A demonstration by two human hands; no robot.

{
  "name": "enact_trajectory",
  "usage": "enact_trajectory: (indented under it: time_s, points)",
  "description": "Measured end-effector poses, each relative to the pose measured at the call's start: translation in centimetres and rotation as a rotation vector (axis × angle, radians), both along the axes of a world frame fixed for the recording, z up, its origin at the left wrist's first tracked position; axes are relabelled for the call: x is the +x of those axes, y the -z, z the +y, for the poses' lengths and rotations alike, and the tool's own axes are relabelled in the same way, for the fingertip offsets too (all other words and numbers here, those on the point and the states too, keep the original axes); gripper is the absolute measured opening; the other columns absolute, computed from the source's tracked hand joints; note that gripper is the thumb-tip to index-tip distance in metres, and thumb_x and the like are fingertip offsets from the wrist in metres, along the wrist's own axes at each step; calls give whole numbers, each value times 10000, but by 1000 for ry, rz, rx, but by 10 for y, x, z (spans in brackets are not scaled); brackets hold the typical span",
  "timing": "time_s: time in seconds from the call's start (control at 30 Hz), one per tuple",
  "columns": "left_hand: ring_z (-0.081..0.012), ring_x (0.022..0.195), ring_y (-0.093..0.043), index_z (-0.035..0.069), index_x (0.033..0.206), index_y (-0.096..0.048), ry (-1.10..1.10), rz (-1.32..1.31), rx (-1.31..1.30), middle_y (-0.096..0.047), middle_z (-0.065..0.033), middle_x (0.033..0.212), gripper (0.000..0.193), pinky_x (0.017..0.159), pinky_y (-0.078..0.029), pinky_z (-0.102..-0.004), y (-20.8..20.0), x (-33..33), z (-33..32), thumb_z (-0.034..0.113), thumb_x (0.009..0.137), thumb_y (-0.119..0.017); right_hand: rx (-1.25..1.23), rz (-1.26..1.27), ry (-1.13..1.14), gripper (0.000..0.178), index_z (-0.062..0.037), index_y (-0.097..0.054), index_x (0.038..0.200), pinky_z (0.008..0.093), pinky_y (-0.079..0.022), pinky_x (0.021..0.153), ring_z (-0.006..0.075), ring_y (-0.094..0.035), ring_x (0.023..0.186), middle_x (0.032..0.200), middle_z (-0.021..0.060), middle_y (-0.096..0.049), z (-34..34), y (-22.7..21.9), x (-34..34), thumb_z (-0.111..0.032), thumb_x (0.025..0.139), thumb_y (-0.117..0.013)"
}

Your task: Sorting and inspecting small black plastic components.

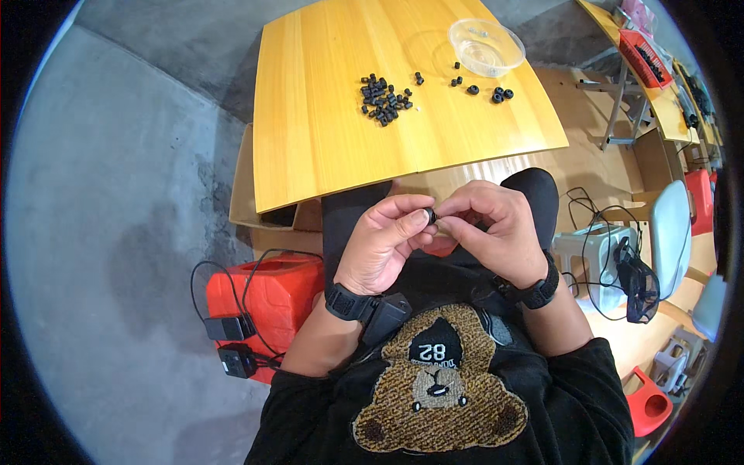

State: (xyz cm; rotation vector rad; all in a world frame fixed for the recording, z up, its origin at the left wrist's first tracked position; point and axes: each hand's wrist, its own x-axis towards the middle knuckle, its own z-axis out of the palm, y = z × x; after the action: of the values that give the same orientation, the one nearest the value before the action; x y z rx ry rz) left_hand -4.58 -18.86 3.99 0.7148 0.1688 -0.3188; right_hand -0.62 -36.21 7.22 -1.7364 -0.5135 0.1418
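Note:
Over my lap, just off the table's front edge, my left hand (395, 240) pinches a small round black part (430, 215) between thumb and forefinger. My right hand (490, 226) meets it from the other side, thumb and forefinger closed at the part's edge; whatever those fingertips grip is too small to make out. On the wooden table (310, 116) lies a loose pile of small black cylindrical pieces (380, 99). To its right sit a few larger round black pieces (497, 97) and some small ones.
A clear round plastic tub (487, 50) stands at the table's far right, with small bits inside. A red stool (267, 298) with cables and black boxes is at my left. To the right are a pale stool (593, 260) and a side table with a red basket (645, 60).

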Motion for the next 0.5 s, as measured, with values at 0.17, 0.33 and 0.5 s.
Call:
enact_trajectory:
  time_s: [0.17,0.33,0.5]
  points:
    - [-131,777,-619,23,1037,-564,45,10,-28,-621,-63,905,193,691,-515,-226,10,4,2,60,849,-585,-11,164,-82,76,11,-618,831,220,-458,522,91,-574,590,710,50,-606,-5,1,8,-12,761,-637]
    - [-124,753,-607,50,1014,-541,91,3,-73,-610,-54,906,177,661,-507,-219,13,4,3,84,848,-592,203,534,-247,95,3,-588,886,208,-482,573,72,-582,649,752,14,-612,-8,11,21,-19,803,-628]
    - [-122,729,-573,63,1016,-529,125,7,-144,-584,-41,887,177,662,-484,-223,14,7,2,72,848,-585,335,562,-489,129,3,-579,897,204,-489,641,78,-590,707,793,23,-611,-8,19,40,7,787,-645]
